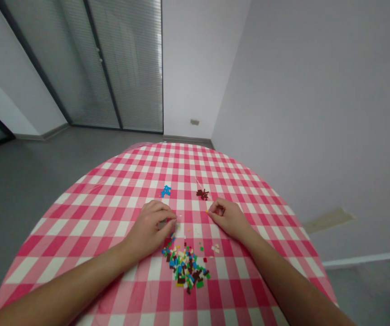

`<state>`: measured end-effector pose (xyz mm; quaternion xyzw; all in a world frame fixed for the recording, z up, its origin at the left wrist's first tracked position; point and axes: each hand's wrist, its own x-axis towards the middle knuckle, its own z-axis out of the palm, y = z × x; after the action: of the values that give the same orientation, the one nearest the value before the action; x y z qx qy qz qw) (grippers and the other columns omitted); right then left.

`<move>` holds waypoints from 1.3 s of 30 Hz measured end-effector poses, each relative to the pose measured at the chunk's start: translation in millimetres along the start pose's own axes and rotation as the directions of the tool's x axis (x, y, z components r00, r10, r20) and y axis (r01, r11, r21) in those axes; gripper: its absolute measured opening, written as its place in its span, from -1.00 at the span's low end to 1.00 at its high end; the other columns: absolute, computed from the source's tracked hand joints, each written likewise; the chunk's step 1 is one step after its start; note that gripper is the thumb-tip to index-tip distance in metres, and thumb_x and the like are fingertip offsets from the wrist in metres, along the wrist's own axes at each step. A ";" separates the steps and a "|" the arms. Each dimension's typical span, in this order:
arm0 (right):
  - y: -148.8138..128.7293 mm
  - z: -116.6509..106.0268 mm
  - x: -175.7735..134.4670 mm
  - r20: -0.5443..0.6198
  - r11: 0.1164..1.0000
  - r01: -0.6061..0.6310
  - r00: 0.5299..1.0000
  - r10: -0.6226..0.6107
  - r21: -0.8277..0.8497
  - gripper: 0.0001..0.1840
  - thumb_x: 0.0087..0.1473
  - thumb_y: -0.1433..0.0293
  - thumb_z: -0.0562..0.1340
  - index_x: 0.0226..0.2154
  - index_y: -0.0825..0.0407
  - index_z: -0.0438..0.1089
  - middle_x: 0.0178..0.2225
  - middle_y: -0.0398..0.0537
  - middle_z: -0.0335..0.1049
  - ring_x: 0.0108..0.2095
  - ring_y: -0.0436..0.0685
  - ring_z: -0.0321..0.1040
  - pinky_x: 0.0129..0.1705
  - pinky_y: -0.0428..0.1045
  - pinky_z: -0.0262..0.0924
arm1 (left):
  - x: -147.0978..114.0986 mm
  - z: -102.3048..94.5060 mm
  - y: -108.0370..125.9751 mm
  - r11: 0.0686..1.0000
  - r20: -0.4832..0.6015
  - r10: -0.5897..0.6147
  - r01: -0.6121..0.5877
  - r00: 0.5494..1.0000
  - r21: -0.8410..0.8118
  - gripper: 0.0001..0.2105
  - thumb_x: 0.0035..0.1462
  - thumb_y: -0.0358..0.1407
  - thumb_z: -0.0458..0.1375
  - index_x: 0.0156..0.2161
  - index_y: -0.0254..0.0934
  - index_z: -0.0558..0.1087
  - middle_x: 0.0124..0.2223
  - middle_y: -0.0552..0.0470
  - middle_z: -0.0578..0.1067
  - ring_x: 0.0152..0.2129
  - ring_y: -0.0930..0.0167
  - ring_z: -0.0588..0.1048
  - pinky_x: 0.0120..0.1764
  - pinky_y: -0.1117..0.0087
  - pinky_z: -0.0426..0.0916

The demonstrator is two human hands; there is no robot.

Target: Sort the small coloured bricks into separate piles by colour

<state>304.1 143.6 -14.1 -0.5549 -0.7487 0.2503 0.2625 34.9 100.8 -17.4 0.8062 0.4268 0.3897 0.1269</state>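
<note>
My left hand [152, 224] is closed in a pinch above the cloth, just beyond the upper left of a mixed pile of small building bricks [184, 267]. Whatever its fingertips may hold is too small to make out. On the right, my right hand [228, 217] pinches a tiny yellow-orange brick [207, 212] between thumb and forefinger. Beyond my left hand lies a small cluster of blue bricks [166, 191]. A heap of dark brown bricks [202, 194] sits just past my right fingertips. The mixed pile holds green, blue, white, yellow, red and brown pieces.
A pink-and-white checked cloth [140, 290] covers the round table. Several stray bricks [215, 248] lie right of the pile. Behind the table are a glass partition with blinds [130, 68] and a white wall [201, 68]; another wall [300, 113] runs close along the right.
</note>
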 end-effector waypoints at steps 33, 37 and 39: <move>-7.8 2.2 -4.9 0.012 0.989 0.144 0.990 -0.143 -0.023 -0.89 0.01 0.50 0.20 -0.42 0.04 0.44 -0.37 -0.04 0.52 -0.37 0.09 0.42 -0.31 -0.04 0.27 | 0.6 -15.2 12.7 0.991 0.436 0.128 -0.104 0.891 -0.079 -0.76 0.05 -0.53 0.13 -0.26 -0.17 0.56 -0.32 0.04 0.50 -0.31 0.32 0.42 -0.18 0.24 0.23; -9.1 1.7 -5.0 0.003 0.990 0.140 0.990 -0.140 -0.021 -0.89 0.00 0.50 0.20 -0.43 0.03 0.44 -0.40 -0.06 0.51 -0.41 0.08 0.40 -0.34 -0.05 0.25 | -0.4 -16.9 20.7 0.986 0.495 0.156 -0.105 0.855 -0.129 -0.79 0.08 -0.51 0.14 -0.28 -0.18 0.54 -0.32 0.05 0.50 -0.31 0.35 0.43 -0.17 0.27 0.24; -9.8 1.5 -5.1 -0.005 0.989 0.149 0.989 -0.149 -0.018 -0.89 0.00 0.51 0.20 -0.44 0.03 0.43 -0.42 -0.08 0.49 -0.42 0.07 0.39 -0.35 -0.05 0.23 | -1.1 -18.0 23.7 0.983 0.514 0.169 -0.105 0.841 -0.152 -0.82 0.10 -0.49 0.15 -0.28 -0.18 0.54 -0.30 0.04 0.50 -0.29 0.35 0.43 -0.16 0.28 0.24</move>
<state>297.5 136.0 -9.3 -0.5004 -0.7895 0.2217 0.2778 35.2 83.3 6.7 0.9014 0.2933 0.1873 0.2577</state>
